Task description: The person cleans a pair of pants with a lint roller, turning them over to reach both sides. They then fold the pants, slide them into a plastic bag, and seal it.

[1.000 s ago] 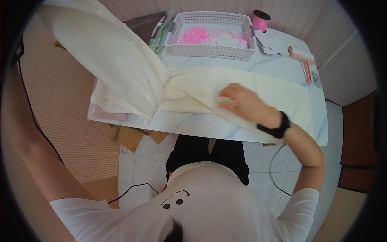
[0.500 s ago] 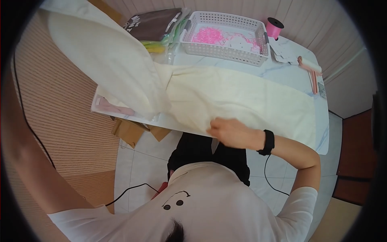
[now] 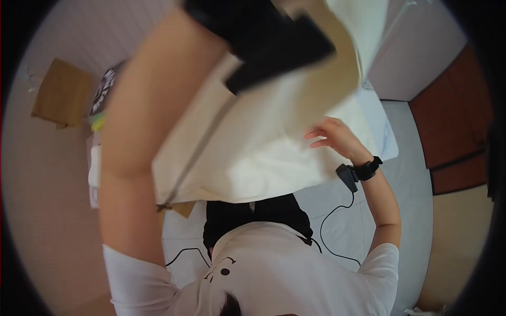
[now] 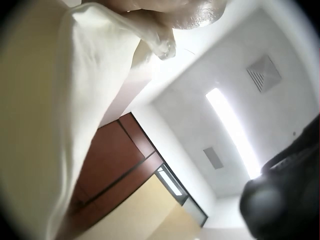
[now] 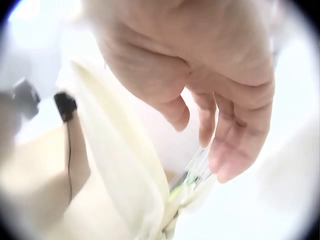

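Note:
A large piece of cream cloth (image 3: 263, 152) hangs across the middle of the head view, with a dark strip running slantwise along its left side. My left arm is raised in front of it, and the wrist strap hides much of that hand. In the left wrist view, the fingers of my left hand (image 4: 180, 12) grip the cloth (image 4: 95, 65) by its upper edge. My right hand (image 3: 337, 138) is by the cloth's right part, fingers loosely bent. Between those fingers nothing is held in the right wrist view, where cloth (image 5: 120, 155) hangs beside the hand (image 5: 200, 75).
The white table's (image 3: 387, 139) right end shows beyond the cloth. At the left are a brown cardboard piece (image 3: 63, 92) and a dark packet with white lettering (image 3: 105, 87). A black cable (image 3: 324, 229) hangs from the right wrist device.
My left arm has swung from the far left to the front, bringing the cloth up and across. The right hand has shifted right and up. The basket and pink spool are now hidden.

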Action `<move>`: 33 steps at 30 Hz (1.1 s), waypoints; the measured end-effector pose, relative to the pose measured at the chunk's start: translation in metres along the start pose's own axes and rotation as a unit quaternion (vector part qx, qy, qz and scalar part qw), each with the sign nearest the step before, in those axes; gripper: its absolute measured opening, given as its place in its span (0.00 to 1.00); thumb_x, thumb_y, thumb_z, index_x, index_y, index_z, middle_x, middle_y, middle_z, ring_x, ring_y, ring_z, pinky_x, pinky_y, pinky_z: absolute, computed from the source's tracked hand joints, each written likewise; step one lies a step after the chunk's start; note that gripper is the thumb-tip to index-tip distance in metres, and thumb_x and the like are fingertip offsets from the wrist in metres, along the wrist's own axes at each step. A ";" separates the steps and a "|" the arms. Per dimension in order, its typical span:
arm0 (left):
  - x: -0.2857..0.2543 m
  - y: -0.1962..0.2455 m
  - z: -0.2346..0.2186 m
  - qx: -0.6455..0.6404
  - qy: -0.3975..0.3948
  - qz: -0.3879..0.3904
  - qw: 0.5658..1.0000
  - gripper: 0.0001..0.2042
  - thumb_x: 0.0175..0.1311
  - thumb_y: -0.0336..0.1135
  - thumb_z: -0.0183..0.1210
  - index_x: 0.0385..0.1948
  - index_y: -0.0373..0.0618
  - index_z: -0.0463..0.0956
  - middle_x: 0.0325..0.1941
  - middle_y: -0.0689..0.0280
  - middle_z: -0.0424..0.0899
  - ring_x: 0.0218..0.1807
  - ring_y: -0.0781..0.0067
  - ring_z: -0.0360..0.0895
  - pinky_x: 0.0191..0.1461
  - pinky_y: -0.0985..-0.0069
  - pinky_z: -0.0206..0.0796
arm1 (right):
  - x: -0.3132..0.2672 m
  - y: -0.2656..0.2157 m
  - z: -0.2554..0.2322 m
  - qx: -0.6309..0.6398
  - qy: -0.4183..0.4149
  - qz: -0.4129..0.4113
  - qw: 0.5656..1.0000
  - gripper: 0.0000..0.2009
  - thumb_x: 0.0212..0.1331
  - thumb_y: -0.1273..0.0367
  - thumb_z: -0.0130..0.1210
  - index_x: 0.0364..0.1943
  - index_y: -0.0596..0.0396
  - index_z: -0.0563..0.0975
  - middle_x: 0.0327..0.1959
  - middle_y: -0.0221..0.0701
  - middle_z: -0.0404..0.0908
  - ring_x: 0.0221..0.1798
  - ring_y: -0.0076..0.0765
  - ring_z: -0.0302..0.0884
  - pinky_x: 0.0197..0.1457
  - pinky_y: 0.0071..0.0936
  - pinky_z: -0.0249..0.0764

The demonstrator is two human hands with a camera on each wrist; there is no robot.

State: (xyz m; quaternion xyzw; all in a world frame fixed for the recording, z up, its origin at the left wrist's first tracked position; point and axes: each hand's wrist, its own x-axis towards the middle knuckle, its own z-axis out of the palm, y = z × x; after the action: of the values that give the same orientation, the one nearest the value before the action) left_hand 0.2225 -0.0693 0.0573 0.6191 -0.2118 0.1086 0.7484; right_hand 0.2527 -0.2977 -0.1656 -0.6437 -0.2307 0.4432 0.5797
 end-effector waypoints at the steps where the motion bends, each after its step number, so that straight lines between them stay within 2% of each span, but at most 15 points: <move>1: 0.017 -0.026 0.021 -0.025 -0.029 -0.008 0.999 0.31 0.62 0.50 0.54 0.59 0.33 0.64 0.54 0.57 0.74 0.54 0.67 0.74 0.48 0.74 0.70 | -0.008 0.004 -0.021 0.084 0.060 0.012 0.995 0.22 0.68 0.55 0.42 0.55 0.57 0.70 0.44 0.35 0.78 0.44 0.33 0.78 0.46 0.32 0.78; 3: 0.039 -0.079 0.056 -0.033 -0.059 -0.043 0.997 0.31 0.62 0.51 0.55 0.59 0.33 0.64 0.54 0.57 0.74 0.54 0.67 0.74 0.48 0.74 0.70 | -0.024 0.026 -0.078 0.223 0.057 -0.041 0.972 0.24 0.69 0.53 0.39 0.58 0.57 0.67 0.51 0.37 0.76 0.49 0.37 0.78 0.50 0.35 0.78; 6: 0.013 -0.136 0.087 0.067 -0.051 -0.114 0.990 0.36 0.60 0.53 0.56 0.63 0.33 0.58 0.59 0.55 0.69 0.55 0.67 0.72 0.49 0.73 0.70 | -0.046 0.027 -0.100 0.301 0.119 -0.033 0.945 0.34 0.66 0.44 0.37 0.62 0.61 0.61 0.61 0.41 0.69 0.60 0.40 0.72 0.57 0.39 0.75; 8: 0.004 -0.174 0.070 0.186 -0.081 -0.148 0.968 0.39 0.61 0.55 0.56 0.66 0.36 0.54 0.63 0.57 0.66 0.58 0.67 0.70 0.51 0.71 0.71 | -0.054 0.032 -0.108 0.341 0.119 0.012 0.933 0.36 0.65 0.42 0.36 0.63 0.61 0.61 0.61 0.42 0.69 0.62 0.40 0.70 0.60 0.40 0.72; 10: -0.012 -0.190 0.048 0.304 -0.123 -0.071 0.942 0.37 0.61 0.53 0.56 0.65 0.36 0.54 0.65 0.55 0.64 0.59 0.65 0.70 0.57 0.70 0.67 | -0.061 0.045 -0.128 0.356 0.119 0.035 0.926 0.39 0.63 0.40 0.38 0.63 0.61 0.61 0.61 0.41 0.69 0.63 0.40 0.68 0.63 0.41 0.68; 11: -0.028 -0.189 0.041 0.285 -0.120 -0.153 0.939 0.34 0.62 0.50 0.57 0.65 0.42 0.57 0.66 0.56 0.64 0.60 0.63 0.69 0.60 0.69 0.64 | -0.067 0.044 -0.132 0.303 0.144 0.052 0.941 0.39 0.63 0.39 0.38 0.63 0.62 0.61 0.60 0.41 0.69 0.62 0.39 0.69 0.62 0.41 0.68; 12: -0.046 -0.183 0.028 0.346 -0.136 -0.153 0.916 0.30 0.63 0.48 0.57 0.63 0.45 0.62 0.64 0.56 0.65 0.60 0.63 0.69 0.60 0.68 0.63 | -0.069 0.043 -0.131 0.250 0.168 0.068 0.951 0.39 0.63 0.39 0.38 0.63 0.62 0.61 0.60 0.40 0.69 0.61 0.39 0.69 0.61 0.40 0.68; 13: -0.064 -0.183 0.012 0.385 -0.162 -0.161 0.894 0.30 0.60 0.52 0.56 0.60 0.42 0.66 0.59 0.49 0.68 0.57 0.55 0.71 0.60 0.66 0.63 | -0.070 0.043 -0.130 0.196 0.191 0.087 0.958 0.40 0.62 0.39 0.38 0.63 0.62 0.61 0.59 0.40 0.70 0.60 0.39 0.70 0.61 0.40 0.68; 17: -0.141 -0.201 -0.064 0.549 -0.222 -0.217 0.776 0.27 0.60 0.47 0.56 0.58 0.40 0.67 0.58 0.50 0.69 0.59 0.50 0.68 0.63 0.64 0.60 | -0.064 0.048 -0.121 -0.150 0.234 0.048 0.959 0.28 0.60 0.55 0.55 0.59 0.59 0.66 0.49 0.38 0.75 0.48 0.35 0.77 0.53 0.28 0.73; 22: -0.199 -0.187 -0.089 0.597 -0.110 -0.220 0.763 0.25 0.58 0.40 0.58 0.57 0.41 0.66 0.61 0.48 0.64 0.59 0.48 0.68 0.63 0.63 0.60 | -0.047 0.031 -0.128 -0.098 0.312 -0.152 0.933 0.24 0.58 0.62 0.57 0.54 0.64 0.69 0.41 0.36 0.78 0.43 0.26 0.76 0.46 0.25 0.73; 24: -0.213 -0.181 -0.092 0.613 -0.093 -0.206 0.757 0.25 0.58 0.39 0.59 0.57 0.42 0.66 0.61 0.49 0.63 0.58 0.49 0.69 0.61 0.64 0.62 | -0.050 0.047 -0.146 -0.196 0.311 -0.035 0.929 0.24 0.56 0.61 0.56 0.52 0.65 0.70 0.43 0.41 0.79 0.45 0.32 0.77 0.48 0.28 0.72; 27: -0.231 -0.175 -0.107 0.683 -0.092 -0.150 0.709 0.22 0.57 0.39 0.59 0.54 0.43 0.68 0.55 0.53 0.68 0.50 0.53 0.72 0.53 0.65 0.65 | -0.054 0.058 -0.155 -0.389 0.313 0.062 0.864 0.23 0.55 0.59 0.55 0.48 0.64 0.72 0.44 0.49 0.79 0.45 0.47 0.78 0.48 0.38 0.72; 29: -0.232 -0.166 -0.117 0.669 -0.074 -0.212 0.708 0.19 0.57 0.39 0.60 0.48 0.43 0.71 0.48 0.56 0.71 0.44 0.55 0.73 0.48 0.66 0.66 | -0.057 0.041 -0.151 -0.493 0.310 0.087 0.809 0.22 0.56 0.59 0.55 0.48 0.63 0.72 0.45 0.51 0.78 0.45 0.52 0.78 0.48 0.42 0.72; 30: -0.232 -0.159 -0.119 0.662 -0.066 -0.244 0.706 0.17 0.56 0.40 0.60 0.46 0.44 0.72 0.44 0.58 0.72 0.41 0.57 0.73 0.45 0.66 0.66 | -0.052 0.034 -0.147 -0.528 0.345 0.043 0.775 0.19 0.56 0.61 0.56 0.48 0.58 0.73 0.44 0.48 0.77 0.47 0.53 0.75 0.50 0.41 0.71; 33: -0.224 -0.142 -0.115 0.626 -0.066 -0.325 0.706 0.12 0.56 0.40 0.61 0.36 0.44 0.73 0.36 0.61 0.73 0.36 0.59 0.73 0.42 0.66 0.65 | -0.019 0.009 -0.149 -0.623 0.259 -0.111 0.729 0.16 0.54 0.65 0.57 0.47 0.53 0.74 0.43 0.41 0.76 0.50 0.48 0.74 0.52 0.38 0.70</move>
State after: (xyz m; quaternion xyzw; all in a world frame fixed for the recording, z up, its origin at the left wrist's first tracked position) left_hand 0.1052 0.0352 -0.1855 0.9814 0.0707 -0.0745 0.1619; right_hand 0.3660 -0.3963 -0.1784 -0.9201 -0.3657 -0.0516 0.1307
